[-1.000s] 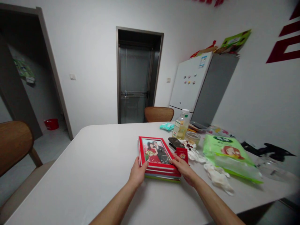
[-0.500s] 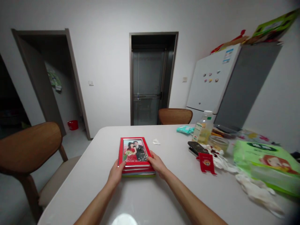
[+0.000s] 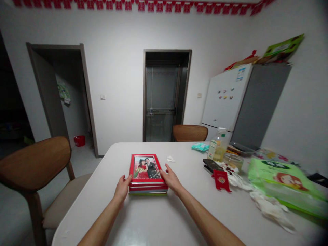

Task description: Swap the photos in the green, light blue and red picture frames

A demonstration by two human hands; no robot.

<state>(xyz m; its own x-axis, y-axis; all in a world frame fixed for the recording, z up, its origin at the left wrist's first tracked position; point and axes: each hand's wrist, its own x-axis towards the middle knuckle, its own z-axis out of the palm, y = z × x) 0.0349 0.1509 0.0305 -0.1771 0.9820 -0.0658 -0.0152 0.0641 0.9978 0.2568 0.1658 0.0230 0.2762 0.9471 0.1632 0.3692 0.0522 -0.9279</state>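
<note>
Flanking the stack (image 3: 148, 192) on the table (image 3: 102, 171), both hands are at its near part, the left hand (image 3: 121, 189) at the left side and the right hand (image 3: 172, 180) at the right. The grip of each is loose: thumb and fingers stand apart, clamped on nothing, with the thumbs at or very near the edges of the red picture frame (image 3: 146, 183) on top. Firm contact cannot be confirmed. The stack lies flat, front edges roughly aligned.

Risks, as judged: uneven pressure from the sides could slide the upper pieces over the lower ones, the layers being separate and seemingly smooth. Lifting with this light grip could let the bottom layers drop away. A push forward and to the right could catch the white scrap (image 3: 170, 159) beyond the stack. A wide sweep of the right forearm could disturb the red card-like item (image 3: 221, 181), which lies against the dark flat item (image 3: 210, 164).

Not verifiable: the stack's rear and underside, the number of layers, and the fingers beyond the right edge. Part of the framed picture is pixelated. The green packet (image 3: 282, 177) partly hides what lies behind it.
</note>
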